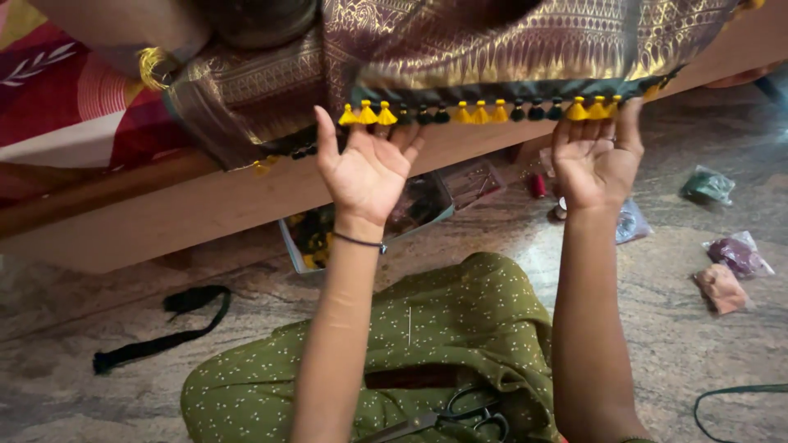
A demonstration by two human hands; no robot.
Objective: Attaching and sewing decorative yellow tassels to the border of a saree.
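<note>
The top of the brown and gold cloth (492, 41) runs out of the picture, so its full spread is not shown. The box (419, 205) under the wooden bed frame (205, 205) is half covered by the left wrist, and its contents are too dark to make out. The scissors (460, 418) on the green lap are cut off at the bottom edge.

Along the cloth's dark hem hangs a row of tassels (476, 111): about nine yellow ones in groups of three, with small dark green ones between, roughly six, hard to count exactly. On the stone floor (673, 328) lie three small plastic bags (722, 287) to the right and one black strip (164, 328) to the left.

Both arms reach up, palms facing the camera. The left hand (365, 168) has fingers spread apart, tips touching the first yellow group. The right hand (595, 160) is also open, fingertips against the last yellow group; neither hand is closed on anything.
</note>
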